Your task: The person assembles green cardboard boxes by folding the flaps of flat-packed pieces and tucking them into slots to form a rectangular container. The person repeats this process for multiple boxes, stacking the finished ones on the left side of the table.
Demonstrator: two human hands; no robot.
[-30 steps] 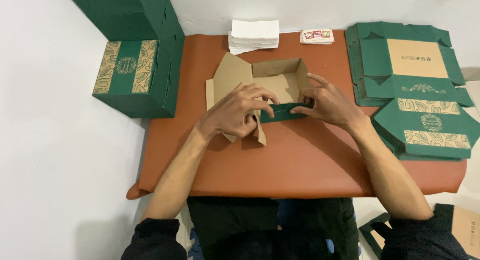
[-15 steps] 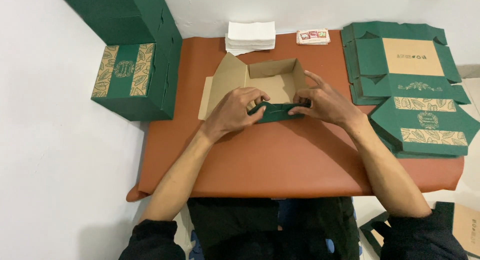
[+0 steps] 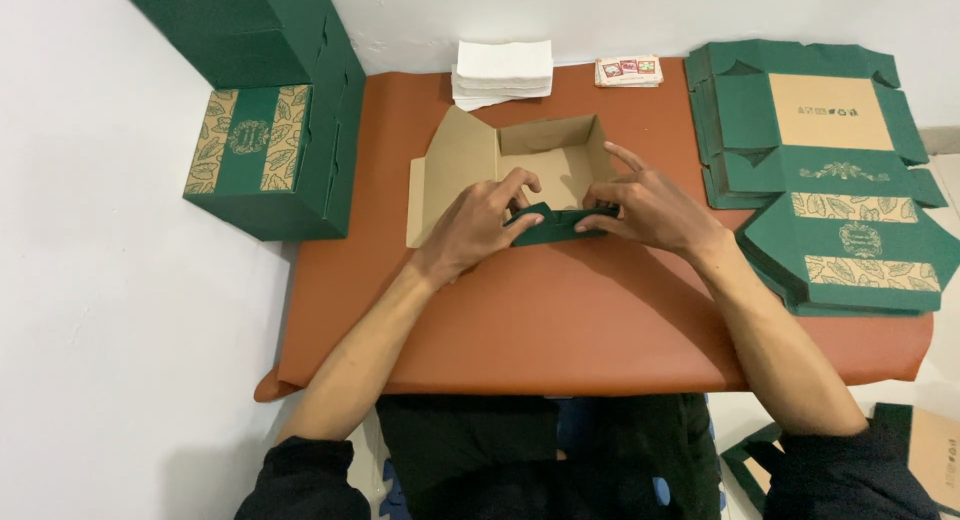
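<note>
left hand (image 3: 478, 225): fingers curled over the near wall of the half-folded box (image 3: 545, 175), thumb and fingertips pinching the green front flap (image 3: 555, 225) from the left end; closed on the flap.
right hand (image 3: 645, 208): mirrors the left, fingers bent and gripping the same flap at its right end, index finger lifted a little; both hands press it so the fold holds along the whole edge.
box position: near the middle of the table, just in front of the person, kraft-brown inside facing up, back and right walls already upright.
left panel (image 3: 450, 175): lies open and flat to the left of the box, not yet raised.
flat blanks (image 3: 820, 140): green die-cut sheets stacked at the right, within easy reach; some show a leaf print.
finished boxes (image 3: 275, 150): stacked at the far left against the wall, out of the working space.
white paper stack (image 3: 505, 70): at the back edge, well apart from the hands.
small printed packet (image 3: 628, 70): beside the white stack.
table cover (image 3: 560, 320): rust-brown, smooth, bare in front of the hands.
</note>
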